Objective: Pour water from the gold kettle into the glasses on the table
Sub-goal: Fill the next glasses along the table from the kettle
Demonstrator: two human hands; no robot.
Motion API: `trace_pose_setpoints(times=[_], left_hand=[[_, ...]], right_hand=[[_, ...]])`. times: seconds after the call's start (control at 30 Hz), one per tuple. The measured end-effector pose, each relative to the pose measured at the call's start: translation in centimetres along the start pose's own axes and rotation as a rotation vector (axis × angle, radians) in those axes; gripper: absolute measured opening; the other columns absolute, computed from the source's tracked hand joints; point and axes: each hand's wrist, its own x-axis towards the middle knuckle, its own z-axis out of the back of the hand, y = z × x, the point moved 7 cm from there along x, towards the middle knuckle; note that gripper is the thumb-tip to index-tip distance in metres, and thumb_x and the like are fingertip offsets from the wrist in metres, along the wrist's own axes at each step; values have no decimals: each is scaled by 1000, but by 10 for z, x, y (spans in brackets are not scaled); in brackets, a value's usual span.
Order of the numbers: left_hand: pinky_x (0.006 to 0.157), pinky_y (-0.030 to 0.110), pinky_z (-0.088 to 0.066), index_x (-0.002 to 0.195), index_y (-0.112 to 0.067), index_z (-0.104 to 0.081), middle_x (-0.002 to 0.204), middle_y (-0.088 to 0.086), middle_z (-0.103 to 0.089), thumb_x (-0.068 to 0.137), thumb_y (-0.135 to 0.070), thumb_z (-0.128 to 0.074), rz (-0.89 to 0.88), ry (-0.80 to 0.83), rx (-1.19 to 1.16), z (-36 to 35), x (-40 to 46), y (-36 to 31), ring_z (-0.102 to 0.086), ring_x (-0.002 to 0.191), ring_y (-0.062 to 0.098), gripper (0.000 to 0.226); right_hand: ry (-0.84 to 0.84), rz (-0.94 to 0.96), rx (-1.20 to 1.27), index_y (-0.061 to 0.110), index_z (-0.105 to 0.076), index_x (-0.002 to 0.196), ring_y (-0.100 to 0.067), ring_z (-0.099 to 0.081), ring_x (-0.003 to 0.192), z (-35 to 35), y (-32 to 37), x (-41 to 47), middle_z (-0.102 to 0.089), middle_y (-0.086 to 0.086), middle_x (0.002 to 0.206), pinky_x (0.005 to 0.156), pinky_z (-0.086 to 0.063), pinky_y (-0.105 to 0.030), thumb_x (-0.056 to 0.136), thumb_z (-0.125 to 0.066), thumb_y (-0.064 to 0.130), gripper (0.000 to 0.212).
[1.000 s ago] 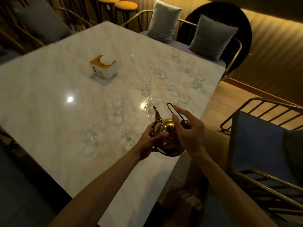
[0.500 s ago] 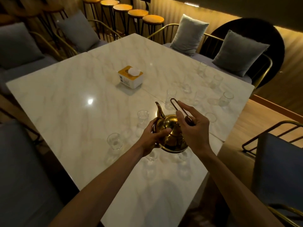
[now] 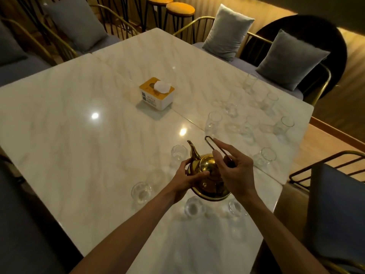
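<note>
- Left hand [image 3: 185,179] cups the gold kettle [image 3: 207,175]; right hand [image 3: 235,171] grips its handle [image 3: 217,149].
- Spout [image 3: 192,150] points away toward the nearest glass [image 3: 178,154] (just left of it) on the table [image 3: 79,135].

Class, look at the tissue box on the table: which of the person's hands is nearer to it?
Left. The left hand, holding the gold kettle's body, lies closer to the tissue box. The right hand, gripping the kettle's handle, is on the far side of the kettle from it.

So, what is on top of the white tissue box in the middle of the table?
A yellow lid covers the tissue box, and one white tissue sticks up through its opening. The remaining tissues inside cannot be seen; the lid and walls hide them.
</note>
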Motion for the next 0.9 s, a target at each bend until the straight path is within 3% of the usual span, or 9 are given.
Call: trace_pose_setpoints(times=[0.1,0.2,0.33,0.43,0.53,0.63,0.73,0.8,0.9], left_hand=[[79,28,-60,144,-29,-31,121,2,-57,64,-28,-85,51,26,1,2,14,6,-64,110,24,97],[79,29,-59,140,-32,-30,122,4,-59,64,-29,-85,84,32,-6,3,26,14,-65,109,25,94],[91,36,-57,149,-27,-25,128,8,-60,66,-32,-86,116,34,-8,5,38,26,-66,112,27,103],[76,27,-56,146,-28,-24,118,1,-62,76,-31,-82,143,36,9,6,42,29,-69,99,17,91],[77,29,-53,148,-26,-22,116,2,-64,81,-32,-79,165,42,37,7,47,34,-69,99,17,88],[83,32,-52,150,-24,-19,121,5,-64,76,-40,-84,177,66,51,6,49,38,-68,104,20,100],[100,42,-51,151,-22,-17,133,11,-60,66,-47,-85,198,81,38,4,53,43,-67,110,25,112],[109,49,-47,152,-20,-16,137,13,-58,70,-43,-87,219,85,-3,3,55,48,-67,113,28,111],[107,47,-48,152,-20,-17,139,15,-57,74,-37,-82,246,89,-42,2,57,51,-65,114,28,103]], right_hand=[[39,-32,-14,26,-63,133,-7,-66,55,-8,-12,8,-68,13,71,62,-61,-26,93,-67,25,40],[71,-56,-45,28,-64,132,-19,-61,49,-14,-21,16,-64,-2,59,58,-61,-31,93,-68,24,39],[124,-56,-91,32,-63,131,-21,-58,48,-22,-27,26,-60,-5,56,54,-58,-29,94,-68,23,39],[168,-54,-116,31,-64,132,-30,-52,48,-27,-32,34,-56,-12,56,50,-52,-32,94,-68,23,38],[205,-49,-142,30,-65,132,-18,-48,46,-32,-38,39,-56,-11,57,50,-47,-19,94,-68,23,38],[233,-57,-158,29,-65,131,-8,-41,44,-35,-41,43,-53,-9,55,52,-41,-13,95,-68,24,37],[273,-70,-176,29,-66,130,-7,-42,42,-39,-41,48,-50,6,48,52,-39,-10,95,-67,23,36],[308,-70,-187,29,-65,130,-6,-43,41,-42,-41,51,-50,15,46,53,-38,-8,95,-67,23,35],[340,-83,-195,29,-66,130,-6,-41,40,-45,-43,55,-49,18,43,53,-36,-8,96,-66,25,34]])
